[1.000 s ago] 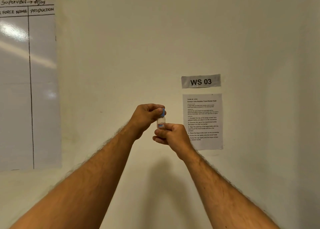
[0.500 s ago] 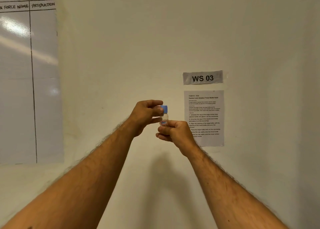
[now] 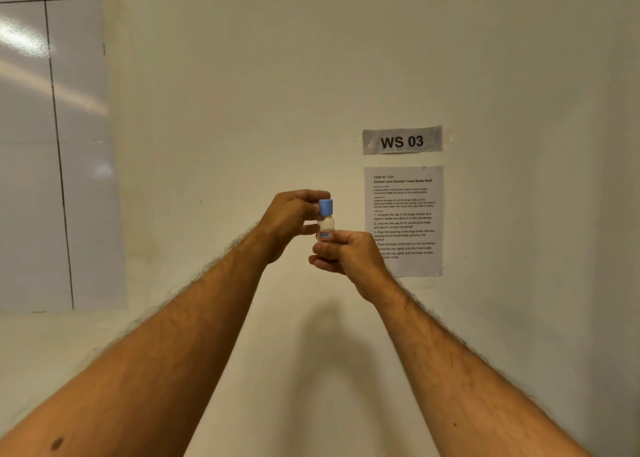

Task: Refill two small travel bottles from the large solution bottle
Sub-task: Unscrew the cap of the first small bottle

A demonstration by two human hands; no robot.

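Note:
I hold a small clear travel bottle (image 3: 325, 227) upright in front of the wall, at arm's length. It has a blue cap (image 3: 325, 207) and a small red and blue label. My right hand (image 3: 346, 252) grips the bottle's lower part from below. My left hand (image 3: 290, 219) is at the bottle's top, its fingertips pinching the blue cap from the left. The large solution bottle and any second travel bottle are out of view.
A cream wall fills the view. On it hang a "WS 03" sign (image 3: 401, 140), a printed instruction sheet (image 3: 403, 219) just right of my hands, and a whiteboard (image 3: 48, 145) at the far left.
The view has tilted a little, so the wall signs sit lower and left. My left fingers have shifted on the cap, so more of the blue cap shows. Both hands stay on the bottle.

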